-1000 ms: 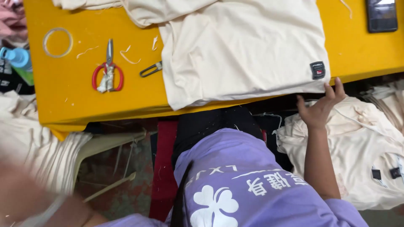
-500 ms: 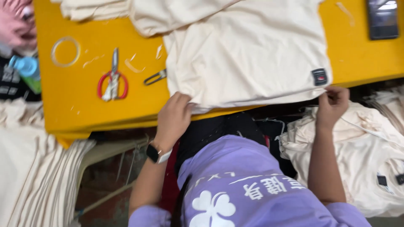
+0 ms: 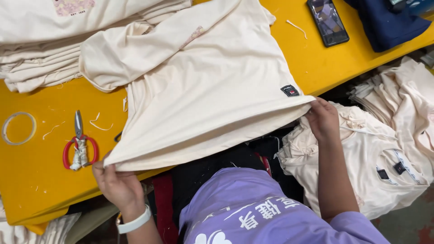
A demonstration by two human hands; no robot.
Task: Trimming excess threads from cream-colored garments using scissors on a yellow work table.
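Cream shirt point(image 3: 212, 86) between red scissors point(image 3: 79, 149) and phone point(image 3: 327, 21).

We take the yellow table point(image 3: 325, 68) as the landmark. On its left part lie red-handled scissors point(image 3: 79, 147), with a ring of clear tape point(image 3: 18, 128) nearer the left edge. A stack of cream garments point(image 3: 54, 40) occupies its far left corner. A dark phone point(image 3: 327, 21) lies on its right part, beside a navy cloth point(image 3: 384, 20). Off its near right edge sits a heap of cream shirts point(image 3: 384, 153).

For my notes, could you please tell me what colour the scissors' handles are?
Red, seen in the head view: scissors.
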